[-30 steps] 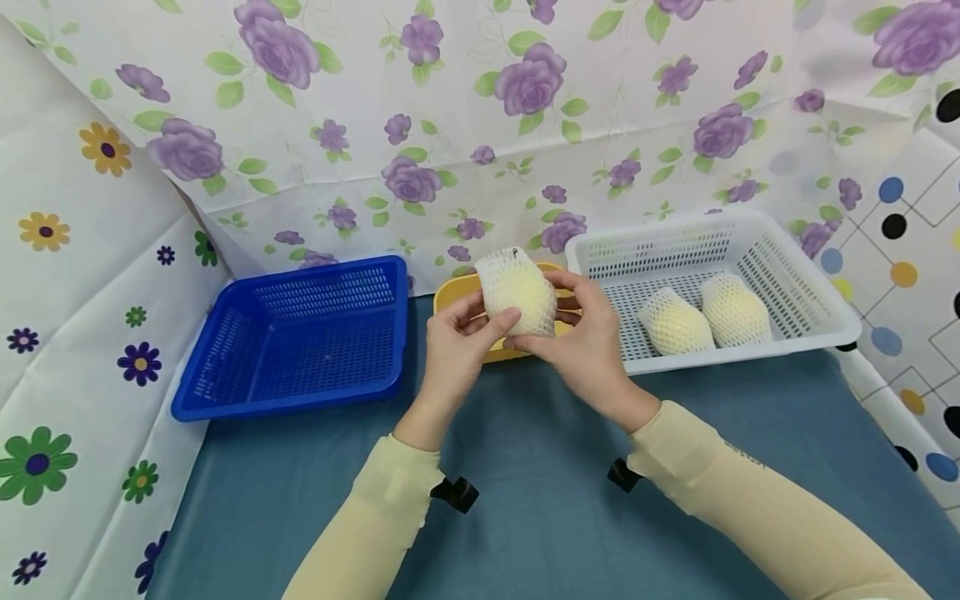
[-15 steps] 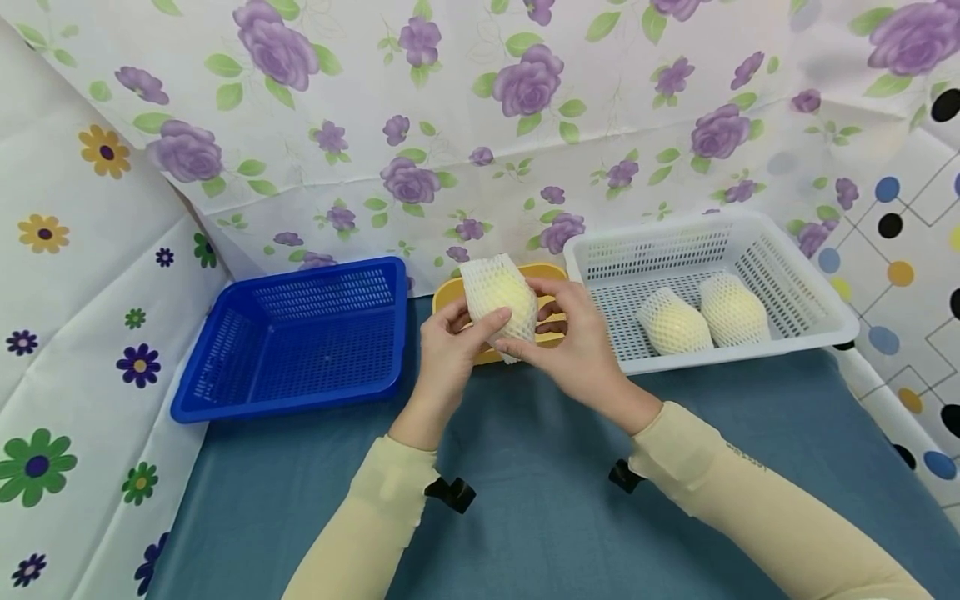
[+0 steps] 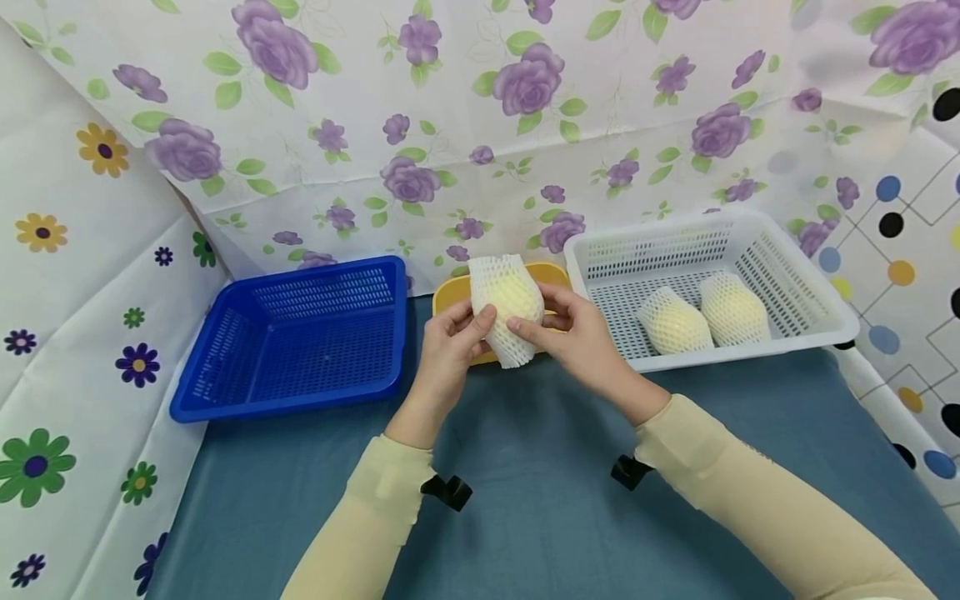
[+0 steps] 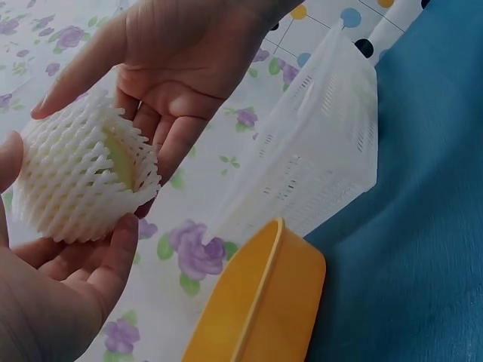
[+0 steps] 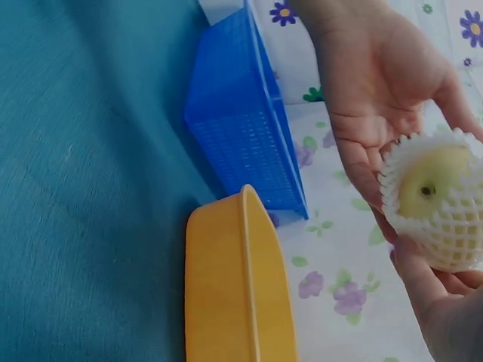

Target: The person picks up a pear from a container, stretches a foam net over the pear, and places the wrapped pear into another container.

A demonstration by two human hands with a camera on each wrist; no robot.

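Note:
Over the yellow container (image 3: 453,293) I hold a pale yellow-green pear (image 3: 512,292) in a white foam net, raised between both hands. My left hand (image 3: 444,350) grips its left side, thumb across the front. On the right side my right hand (image 3: 581,337) holds it, thumb on the front and fingers behind. The net stands past the fruit at top and bottom. Through the net's open end, the right wrist view shows the bare fruit (image 5: 430,181) with a dark spot; a strip of pale skin (image 4: 119,158) shows in the left wrist view.
A white basket (image 3: 817,329) at the right holds two more net-wrapped fruits (image 3: 735,310). To the left stands a blue basket (image 3: 288,407). A blue-green cloth (image 3: 540,500) covers the table. Flower-patterned sheeting (image 3: 450,100) hangs behind.
The pear shifted left, then slightly back right, and turned more upright, with more net showing below it. Its dark stem no longer shows on top. My right thumb moved higher on the front.

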